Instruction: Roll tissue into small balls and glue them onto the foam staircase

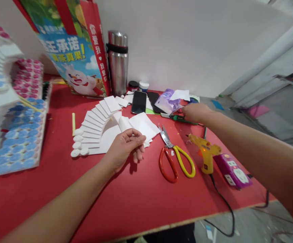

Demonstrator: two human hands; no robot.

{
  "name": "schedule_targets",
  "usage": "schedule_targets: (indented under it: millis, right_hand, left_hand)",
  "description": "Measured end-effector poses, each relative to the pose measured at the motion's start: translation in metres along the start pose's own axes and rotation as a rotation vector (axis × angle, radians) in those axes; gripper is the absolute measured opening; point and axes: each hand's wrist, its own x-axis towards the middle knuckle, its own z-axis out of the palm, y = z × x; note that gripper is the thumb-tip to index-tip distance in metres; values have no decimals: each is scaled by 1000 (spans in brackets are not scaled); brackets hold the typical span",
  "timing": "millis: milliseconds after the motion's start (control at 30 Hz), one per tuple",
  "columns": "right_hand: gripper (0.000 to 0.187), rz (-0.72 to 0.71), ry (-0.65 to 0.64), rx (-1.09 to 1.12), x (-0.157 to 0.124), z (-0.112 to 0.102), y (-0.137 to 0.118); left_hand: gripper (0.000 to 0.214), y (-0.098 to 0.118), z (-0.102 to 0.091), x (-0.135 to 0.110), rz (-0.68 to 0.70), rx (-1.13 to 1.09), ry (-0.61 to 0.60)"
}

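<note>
My left hand (pixel 126 146) pinches a stack of white foam sheets (pixel 142 125) near the middle of the red table (pixel 126 199). A fan of stepped white foam strips (pixel 98 125) with small white discs (pixel 77 141) lies just left of it. My right hand (pixel 194 112) reaches far right and back, fingers curled over a green-handled tool (pixel 179 117) beside a purple tissue pack (pixel 166 101). Whether it grips the tool is not clear.
Red-and-yellow scissors (pixel 174 158), a yellow glue gun (pixel 205 150) and a purple power strip (pixel 233 170) lie at the right. A phone (pixel 139 102), steel flask (pixel 118 62), printed bag (pixel 75 50) stand behind. A foam model with blue and pink discs (pixel 15 114) fills the left.
</note>
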Motion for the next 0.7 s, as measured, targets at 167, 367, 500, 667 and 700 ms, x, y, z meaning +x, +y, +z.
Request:
schedule_targets:
  millis: [167, 367, 500, 667, 700]
  right_hand:
    - [41, 62, 73, -48, -9, -15, 7]
    - [37, -26, 242, -40, -75, -62, -47]
    - [37, -205, 574, 335, -119, -46, -106]
    - [19, -223, 570, 1028, -115, 12, -137]
    - [19, -222, 543, 1110, -112, 20, -138]
  left_hand:
    - [40, 1, 0, 1, 6, 2, 12]
    - [43, 6, 1, 0, 36, -37, 30]
    - [41, 5, -3, 0, 12, -131, 0]
    - [34, 4, -6, 2, -5, -282, -9]
    - [32, 4, -6, 2, -4, -298, -3]
